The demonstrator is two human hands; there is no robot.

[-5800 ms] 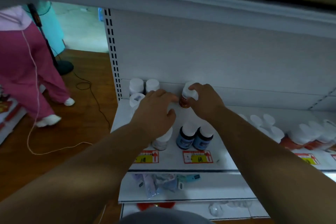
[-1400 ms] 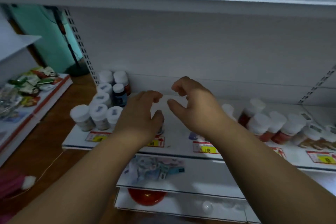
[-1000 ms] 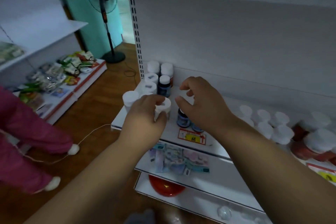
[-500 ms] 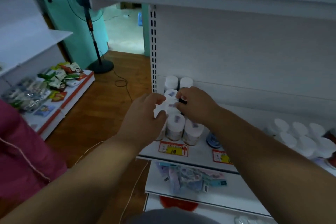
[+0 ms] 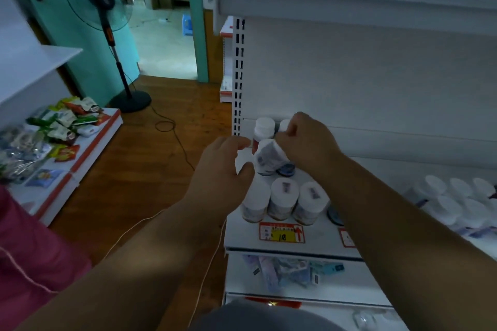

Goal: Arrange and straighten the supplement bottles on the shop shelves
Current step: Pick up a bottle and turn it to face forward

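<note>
White-capped bottle (image 5: 269, 157): now lifted and tilted in our right hand (image 5: 306, 142), where half a second ago it stood; left hand (image 5: 224, 169) loosely curled, empty; front row (image 5: 283, 203) straightened.

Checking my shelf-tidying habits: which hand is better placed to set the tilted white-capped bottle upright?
The right hand: its fingers already grip the tilted bottle above the front row of bottles. The left hand is beside it, fingers curled, seemingly holding nothing.
</note>
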